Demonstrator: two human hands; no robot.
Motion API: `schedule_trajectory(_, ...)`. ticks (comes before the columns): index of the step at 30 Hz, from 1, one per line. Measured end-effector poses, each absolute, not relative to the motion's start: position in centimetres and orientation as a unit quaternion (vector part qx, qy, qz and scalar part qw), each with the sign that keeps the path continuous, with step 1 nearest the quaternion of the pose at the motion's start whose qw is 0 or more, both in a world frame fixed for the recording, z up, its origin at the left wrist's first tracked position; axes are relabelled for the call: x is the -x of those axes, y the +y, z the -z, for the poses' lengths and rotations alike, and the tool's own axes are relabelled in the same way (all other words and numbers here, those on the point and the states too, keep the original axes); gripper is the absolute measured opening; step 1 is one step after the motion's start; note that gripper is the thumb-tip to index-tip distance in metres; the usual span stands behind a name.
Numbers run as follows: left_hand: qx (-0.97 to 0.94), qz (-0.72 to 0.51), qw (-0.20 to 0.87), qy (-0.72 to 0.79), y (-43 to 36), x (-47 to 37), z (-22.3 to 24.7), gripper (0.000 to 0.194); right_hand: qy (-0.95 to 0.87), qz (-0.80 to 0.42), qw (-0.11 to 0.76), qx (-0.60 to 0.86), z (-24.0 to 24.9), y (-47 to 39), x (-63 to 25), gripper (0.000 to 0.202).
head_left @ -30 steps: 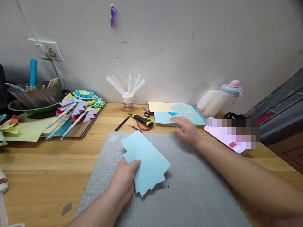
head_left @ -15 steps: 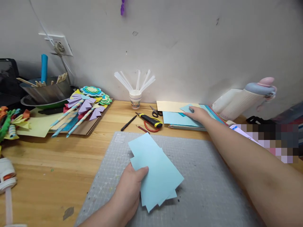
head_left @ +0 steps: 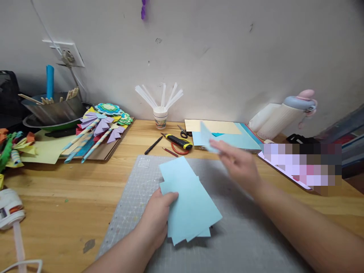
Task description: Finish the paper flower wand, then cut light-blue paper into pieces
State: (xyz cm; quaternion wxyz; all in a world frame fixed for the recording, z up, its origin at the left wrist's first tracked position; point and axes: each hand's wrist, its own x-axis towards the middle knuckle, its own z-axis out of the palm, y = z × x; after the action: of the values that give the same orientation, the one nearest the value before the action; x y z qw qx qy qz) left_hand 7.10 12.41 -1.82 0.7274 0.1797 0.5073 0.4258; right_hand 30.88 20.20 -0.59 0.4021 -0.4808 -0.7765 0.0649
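Several light blue paper sheets (head_left: 190, 206) overlap in a loose fan, with my left hand (head_left: 159, 214) closed on their left edge, the thumb on top. They are held just over the grey cutting mat (head_left: 241, 242). My right hand (head_left: 239, 163) is raised over the mat's far right part and pinches a small light blue piece of paper (head_left: 208, 138), blurred by motion. Behind it lies the stack of coloured paper (head_left: 244, 141), with a cream sheet (head_left: 212, 126) on top near the wall.
Beyond the mat lie a black pen (head_left: 153, 145), a red pencil (head_left: 170, 152), a yellow-black utility knife (head_left: 178, 141) and scissors (head_left: 184, 131). A paper cup (head_left: 160, 119) holds white strips. Paper flowers (head_left: 105, 123) are at left, a glue gun (head_left: 11, 208) at near left, a bottle (head_left: 292, 113) at right.
My right hand has lifted the small blue paper off the stack and drawn it back toward the mat. My left hand keeps its hold on the sheets.
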Motion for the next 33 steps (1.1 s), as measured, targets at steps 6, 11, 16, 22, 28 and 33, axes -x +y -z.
schedule_trajectory(6,-0.246,-0.447,0.740,0.438,12.5,-7.2,2.2,0.046,-0.914,-0.181,0.214,0.294,1.9,11.2,-27.2,0.057)
schedule_trajectory(11,-0.336,-0.451,0.693,0.452,12.2,-7.0,2.2,0.042,-0.617,-0.418,0.447,0.494,1.4,10.7,-26.2,0.047)
schedule_trajectory(16,-0.466,-0.499,0.593,0.427,11.4,-6.6,0.7,0.039,-0.479,-0.586,0.496,0.426,0.6,10.7,-23.8,0.031)
schedule_trajectory(22,-0.509,-0.508,0.535,0.443,12.5,-6.3,1.3,0.057,-0.464,-0.582,0.545,0.386,2.7,10.9,-23.2,0.033)
schedule_trajectory(28,-0.525,-0.472,0.580,0.406,12.3,-7.5,2.2,0.047,-0.450,-0.600,0.517,0.414,3.6,10.9,-22.5,0.040)
schedule_trajectory(33,-0.541,-0.483,0.573,0.382,11.6,-8.0,2.2,0.048,-0.470,-0.583,0.520,0.412,3.4,10.9,-21.9,0.038)
